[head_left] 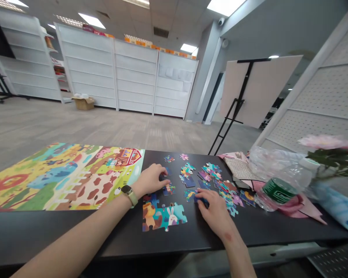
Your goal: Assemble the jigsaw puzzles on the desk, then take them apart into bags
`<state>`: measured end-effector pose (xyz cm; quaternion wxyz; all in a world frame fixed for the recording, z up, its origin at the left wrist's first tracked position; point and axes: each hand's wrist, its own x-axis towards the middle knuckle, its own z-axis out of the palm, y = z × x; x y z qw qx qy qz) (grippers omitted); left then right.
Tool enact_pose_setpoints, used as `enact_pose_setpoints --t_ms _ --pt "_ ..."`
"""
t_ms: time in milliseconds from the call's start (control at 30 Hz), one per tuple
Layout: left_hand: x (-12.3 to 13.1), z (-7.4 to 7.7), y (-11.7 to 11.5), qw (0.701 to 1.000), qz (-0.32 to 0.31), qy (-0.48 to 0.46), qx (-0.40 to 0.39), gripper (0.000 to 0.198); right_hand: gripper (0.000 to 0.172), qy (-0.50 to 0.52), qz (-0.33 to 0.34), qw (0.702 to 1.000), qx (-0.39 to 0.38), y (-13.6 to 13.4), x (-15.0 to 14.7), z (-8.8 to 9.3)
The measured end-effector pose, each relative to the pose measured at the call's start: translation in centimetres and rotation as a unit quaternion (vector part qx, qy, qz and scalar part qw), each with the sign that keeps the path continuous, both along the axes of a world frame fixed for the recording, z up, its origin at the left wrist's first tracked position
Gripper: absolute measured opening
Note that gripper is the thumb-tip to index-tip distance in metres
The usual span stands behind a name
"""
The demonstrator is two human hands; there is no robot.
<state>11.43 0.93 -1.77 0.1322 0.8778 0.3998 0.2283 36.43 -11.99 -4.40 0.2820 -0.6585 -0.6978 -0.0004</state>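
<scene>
Jigsaw pieces (162, 218), black table (60, 231) — white shelving (135, 73) beyond

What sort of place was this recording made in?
Most likely a shop or showroom floor, though a storeroom is possible: tall white shelving units, a pegboard wall panel and a ceiling security camera point that way.

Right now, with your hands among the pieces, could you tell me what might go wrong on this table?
The right hand rests on the loose jigsaw pieces, so it could shove them out of place. The plastic water bottle lying on its side beside them might roll into the pile. The left hand sits just above the joined puzzle section, and a careless move could split it.
</scene>
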Motion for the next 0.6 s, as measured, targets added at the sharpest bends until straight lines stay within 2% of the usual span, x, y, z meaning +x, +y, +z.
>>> enact_pose_setpoints --t_ms 100,233,367,467,600 --pt "-0.4 -0.1 0.6 0.999 0.035 -0.004 0.025 0.022 0.023 -0.004 -0.023 0.999 0.024 0.0 0.4 -0.4" --pt "-0.4 -1.0 1.0 0.999 0.002 0.026 0.038 0.035 0.028 0.013 -0.028 0.998 0.050 -0.1 0.3 -0.7" --pt "0.3 -1.7 1.0 0.998 0.014 0.051 0.038 0.024 0.028 0.053 -0.032 0.997 0.056 -0.1 0.4 -0.6" --pt "0.4 -1.6 1.2 0.998 0.020 0.037 0.044 0.015 0.027 0.073 -0.031 0.995 0.062 -0.1 0.5 -0.4" --pt "0.3 -1.3 1.5 0.999 0.023 0.019 0.042 0.019 0.028 0.087 -0.033 0.993 0.067 -0.2 0.5 -0.3"
